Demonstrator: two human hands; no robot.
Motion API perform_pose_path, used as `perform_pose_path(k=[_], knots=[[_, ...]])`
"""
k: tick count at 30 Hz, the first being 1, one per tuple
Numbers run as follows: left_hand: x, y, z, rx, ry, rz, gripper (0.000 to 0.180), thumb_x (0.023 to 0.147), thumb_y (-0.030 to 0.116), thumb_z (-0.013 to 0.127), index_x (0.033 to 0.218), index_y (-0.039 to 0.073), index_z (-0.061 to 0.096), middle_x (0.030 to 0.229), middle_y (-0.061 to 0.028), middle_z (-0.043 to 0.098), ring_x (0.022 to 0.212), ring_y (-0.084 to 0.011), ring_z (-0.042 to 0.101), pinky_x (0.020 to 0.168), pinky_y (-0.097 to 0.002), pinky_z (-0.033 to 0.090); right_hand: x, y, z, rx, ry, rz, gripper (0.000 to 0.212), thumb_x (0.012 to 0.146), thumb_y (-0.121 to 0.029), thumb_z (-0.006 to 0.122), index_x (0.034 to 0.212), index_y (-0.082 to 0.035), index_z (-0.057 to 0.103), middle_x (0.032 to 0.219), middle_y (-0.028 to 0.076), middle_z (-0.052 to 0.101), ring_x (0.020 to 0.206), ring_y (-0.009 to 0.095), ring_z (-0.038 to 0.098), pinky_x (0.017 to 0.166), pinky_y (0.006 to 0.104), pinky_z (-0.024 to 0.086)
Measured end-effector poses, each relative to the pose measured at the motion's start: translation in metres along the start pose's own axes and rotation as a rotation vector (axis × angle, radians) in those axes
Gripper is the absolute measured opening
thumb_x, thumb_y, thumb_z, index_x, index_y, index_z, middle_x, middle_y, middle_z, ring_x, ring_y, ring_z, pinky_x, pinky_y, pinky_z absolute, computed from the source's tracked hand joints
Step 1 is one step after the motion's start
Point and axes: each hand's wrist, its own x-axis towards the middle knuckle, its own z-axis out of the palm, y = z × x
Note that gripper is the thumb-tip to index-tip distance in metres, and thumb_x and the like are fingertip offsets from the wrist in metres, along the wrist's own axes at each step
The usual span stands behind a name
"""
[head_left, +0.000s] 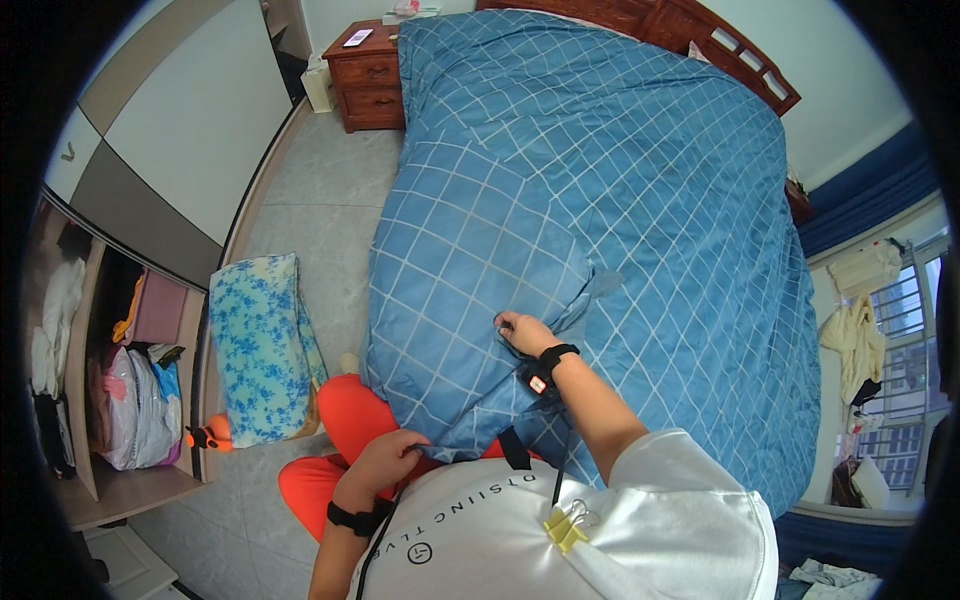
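Observation:
A blue quilt (680, 200) with a white grid pattern covers the bed. A smoother, puffed section of the same grid cloth (450, 240) lies over its near left part; whether this is a folded-over corner or a separate piece I cannot tell. My right hand (528, 333) is closed in a pinch on this upper cloth, near its bunched right edge. Lower down, my left hand (395, 457) grips the near edge of the cloth beside my red trouser knee. Both wrists wear black bands. Its fingertips are partly hidden by the fabric.
Left of the bed, a flowered blue cloth (260, 345) drapes over a low support, with an orange object (212, 434) beside it. An open wardrobe (180, 490) holds clothes and bags. A wooden nightstand (370, 85) stands at the far left of the bed; curtains (870, 190) hang at right.

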Motion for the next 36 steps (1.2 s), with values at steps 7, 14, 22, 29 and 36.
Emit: perform_pose_path(k=[7,14,22,29,36], knots=[[0.001,-0.027,0.003,-0.220,0.019,-0.101,0.019,0.084,0.006,0.058,0.101,0.001,0.062,0.089,-0.0084,0.064,0.084,-0.0181,0.061,0.076,-0.0285,0.048,0.008,-0.015,0.007,-0.122,-0.050,0.143,0.069,0.087,-0.018,0.053,0.146,-0.020,0.019,0.105,0.027,0.061,0.100,0.040,0.058,0.087,0.0461,0.046],[0.008,-0.065,0.004,-0.552,-0.003,-0.251,0.016,0.088,0.007,0.057,0.102,0.000,0.059,0.087,-0.0013,0.062,0.079,-0.0115,0.061,0.071,-0.0237,0.048,0.038,-0.014,0.011,-0.170,-0.107,0.197,0.075,0.088,-0.019,0.052,0.148,-0.013,0.008,0.106,0.028,0.061,0.098,0.041,0.059,0.089,0.0456,0.045],[0.014,-0.072,-0.002,-0.640,0.003,-0.264,0.015,0.088,0.009,0.057,0.100,0.001,0.058,0.083,-0.0031,0.062,0.073,-0.0128,0.064,0.064,-0.0244,0.049,0.063,-0.002,0.016,-0.185,-0.200,0.255,0.076,0.088,-0.015,0.047,0.149,-0.017,0.001,0.114,0.028,0.058,0.106,0.039,0.057,0.094,0.0427,0.041],[0.010,-0.065,-0.004,-0.602,0.017,-0.250,0.015,0.088,0.008,0.056,0.100,0.001,0.058,0.079,-0.0037,0.062,0.071,-0.0124,0.063,0.063,-0.0250,0.049,0.065,-0.004,0.016,-0.157,-0.202,0.290,0.078,0.083,-0.005,0.040,0.149,-0.022,0.001,0.120,0.029,0.055,0.109,0.038,0.055,0.096,0.0419,0.040],[0.002,-0.072,-0.002,-0.644,0.003,-0.259,0.021,0.085,0.003,0.053,0.106,-0.001,0.058,0.075,-0.0030,0.061,0.064,-0.0128,0.062,0.059,-0.0250,0.048,0.065,-0.012,0.013,-0.150,-0.213,0.332,0.080,0.082,0.001,0.035,0.149,-0.026,0.002,0.129,0.026,0.050,0.116,0.037,0.052,0.100,0.0420,0.037]])
